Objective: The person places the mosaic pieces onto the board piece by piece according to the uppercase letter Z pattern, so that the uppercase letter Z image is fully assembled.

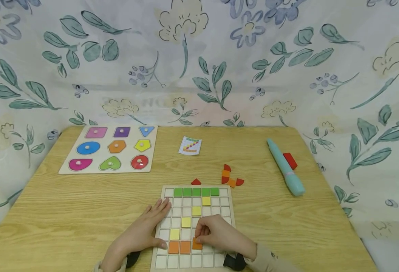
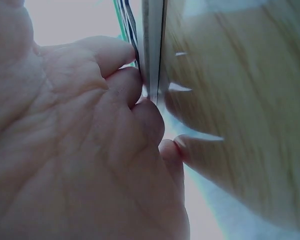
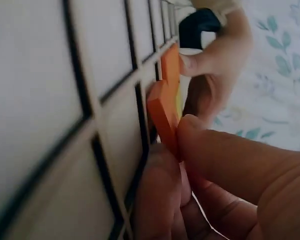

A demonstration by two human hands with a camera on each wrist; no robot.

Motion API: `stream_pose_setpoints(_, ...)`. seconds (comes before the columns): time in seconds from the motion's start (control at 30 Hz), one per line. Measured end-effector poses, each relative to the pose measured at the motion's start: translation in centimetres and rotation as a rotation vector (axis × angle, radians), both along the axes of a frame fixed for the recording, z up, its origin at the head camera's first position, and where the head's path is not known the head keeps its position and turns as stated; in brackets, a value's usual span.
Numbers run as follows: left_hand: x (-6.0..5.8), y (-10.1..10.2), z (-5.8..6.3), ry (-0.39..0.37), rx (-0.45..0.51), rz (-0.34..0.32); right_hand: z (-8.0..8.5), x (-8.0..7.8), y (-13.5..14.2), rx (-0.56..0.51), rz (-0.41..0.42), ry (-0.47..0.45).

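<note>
A wooden grid board [image 1: 161, 262] lies at the table's near side, with green square tiles [image 1: 196, 192] along its far row and yellow tiles [image 1: 186, 222] running diagonally. Two orange tiles [image 1: 179, 247] sit side by side in a row near the front. Just right of them, my right hand [image 1: 216, 232] pinches another orange tile [image 3: 162, 117] between thumb and fingers, tilted over its cell in the right wrist view. My left hand [image 1: 141, 230] rests along the board's left edge, fingers extended and thumb on the board; its palm [image 2: 80, 140] fills the left wrist view.
Beyond the board lie a red triangle [image 1: 196, 182] and several red and orange pieces [image 1: 225, 174]. A pattern card [image 1: 190, 146] is farther back. A knobbed shape puzzle [image 1: 97, 166] occupies the back left. At right are a teal tapered object [image 1: 285, 167] and a red block [image 1: 290, 161].
</note>
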State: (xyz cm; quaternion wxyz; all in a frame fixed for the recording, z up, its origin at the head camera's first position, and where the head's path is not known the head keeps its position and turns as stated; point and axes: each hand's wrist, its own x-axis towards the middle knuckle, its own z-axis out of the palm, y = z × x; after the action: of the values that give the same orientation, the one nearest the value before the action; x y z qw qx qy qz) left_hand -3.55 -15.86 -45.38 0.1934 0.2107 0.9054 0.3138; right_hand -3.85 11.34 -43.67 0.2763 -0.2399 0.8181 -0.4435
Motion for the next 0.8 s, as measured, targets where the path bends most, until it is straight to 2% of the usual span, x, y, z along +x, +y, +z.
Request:
stream_pose_setpoints(0.17, 0.2, 0.1, 0.3, 0.01, -0.018, 0.015, -0.2, 0.8, -0.8, 0.072, 0.03, 0.141)
stream_pose_setpoints(0.23, 0.4, 0.3, 0.6, 0.017, -0.022, 0.011, -0.2, 0.8, -1.0, 0.09, 0.036, 0.161)
stream_pose_setpoints(0.37, 1.0, 0.8, 1.0, 0.04, -0.022, -0.052, -0.3, 0.9, -1.1, 0.111, 0.052, 0.179)
stream_pose_setpoints(0.47, 1.2, 1.1, 1.1, 0.02, -0.017, -0.086, -0.2, 1.0, -1.1, 0.119, 0.065, 0.193)
stream_pose_setpoints(0.73, 0.9, 1.4, 0.8, -0.017, 0.007, -0.075, 0.3, 0.6, -0.8, 0.226, 0.111, 0.285)
stream_pose_setpoints(0.8, 0.8, 1.4, 0.8, -0.023, 0.015, -0.071, 0.5, 0.1, -0.6, 0.231, 0.123, 0.275)
